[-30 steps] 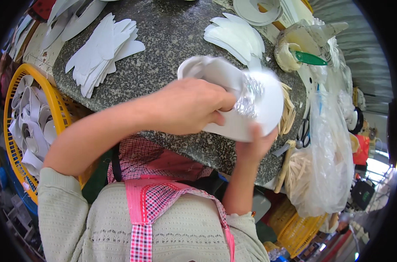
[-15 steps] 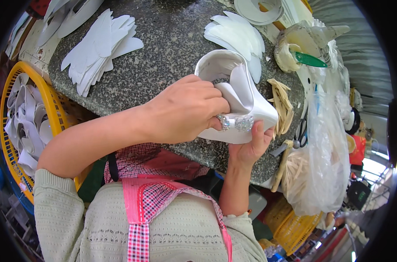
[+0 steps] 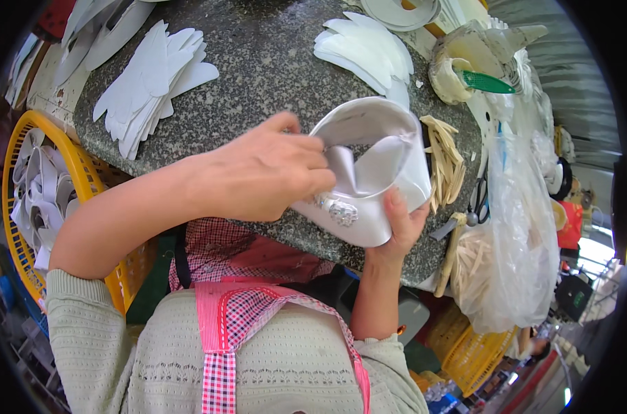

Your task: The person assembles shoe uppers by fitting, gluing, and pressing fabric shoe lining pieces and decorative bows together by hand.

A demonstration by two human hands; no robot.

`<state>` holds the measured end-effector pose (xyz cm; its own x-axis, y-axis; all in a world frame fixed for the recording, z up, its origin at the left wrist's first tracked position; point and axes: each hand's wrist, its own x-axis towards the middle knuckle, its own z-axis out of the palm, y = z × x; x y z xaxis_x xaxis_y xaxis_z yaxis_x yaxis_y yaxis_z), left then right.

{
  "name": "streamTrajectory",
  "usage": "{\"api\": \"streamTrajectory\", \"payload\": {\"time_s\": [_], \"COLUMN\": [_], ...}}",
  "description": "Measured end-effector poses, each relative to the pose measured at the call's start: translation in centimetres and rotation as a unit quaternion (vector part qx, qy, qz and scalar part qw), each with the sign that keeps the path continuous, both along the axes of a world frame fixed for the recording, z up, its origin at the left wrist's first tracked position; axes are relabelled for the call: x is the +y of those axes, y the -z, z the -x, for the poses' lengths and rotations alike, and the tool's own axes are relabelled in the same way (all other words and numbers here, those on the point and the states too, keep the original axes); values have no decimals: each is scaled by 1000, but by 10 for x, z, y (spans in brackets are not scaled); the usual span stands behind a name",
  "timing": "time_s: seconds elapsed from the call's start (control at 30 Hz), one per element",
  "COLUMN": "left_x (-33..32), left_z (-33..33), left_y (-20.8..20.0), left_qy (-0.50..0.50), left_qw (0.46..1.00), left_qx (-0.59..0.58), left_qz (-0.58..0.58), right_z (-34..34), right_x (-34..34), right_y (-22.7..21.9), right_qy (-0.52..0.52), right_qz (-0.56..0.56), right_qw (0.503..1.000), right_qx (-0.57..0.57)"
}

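Observation:
A white satin shoe (image 3: 372, 224) with a sparkling rhinestone ornament (image 3: 342, 213) on its upper is held over the front of the stone-topped table. My right hand (image 3: 404, 224) grips it from the right, thumb pressed on the outer side and the other fingers hidden beneath. Inside the shoe's opening, loose white pieces (image 3: 379, 165) stand up. My left hand (image 3: 275, 169) is at the shoe's left edge beside the ornament, fingers curled. Its thumb and fingertips are hidden, so what they pinch, if anything, does not show.
White cut pieces lie in a left pile (image 3: 151, 86) and a far pile (image 3: 369, 52). Tan strips (image 3: 444, 162), a wooden-handled tool (image 3: 451, 252) and a glue-coated container (image 3: 458, 65) with a green-handled brush (image 3: 489, 82) line the right. A yellow basket (image 3: 86, 165) stands left.
The shoe has turned and tilted in my right hand, its opening facing me more. My left hand has drawn back leftward from the opening and the ornament, uncovering more of the inside.

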<state>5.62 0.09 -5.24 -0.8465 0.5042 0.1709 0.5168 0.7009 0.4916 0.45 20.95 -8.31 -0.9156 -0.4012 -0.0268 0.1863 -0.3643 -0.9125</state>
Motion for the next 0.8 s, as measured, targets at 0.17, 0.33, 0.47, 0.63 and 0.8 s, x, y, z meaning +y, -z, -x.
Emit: {"api": "streamTrajectory", "payload": {"time_s": [0.17,0.33,0.47,0.63,0.8], "left_x": [-12,1,5,12,12], "left_z": [2,8,15,23,26], "left_y": [1,-8,5,7,-8], "left_qy": [8,-188,-142,-169,-141], "left_qw": [975,931,965,965,984], "left_qx": [-109,-137,-68,-62,11], "left_qz": [-192,-282,-210,-190,-105], "right_z": [1,1,0,2,16], "right_x": [-14,-21,-3,-3,6], "right_y": [2,4,15,5,3], "right_qy": [-38,-43,-10,-48,-175], "right_qz": [95,79,-73,-146,-74], "right_qw": [995,985,987,981,979], "right_qx": [13,146,144,119,67]}}
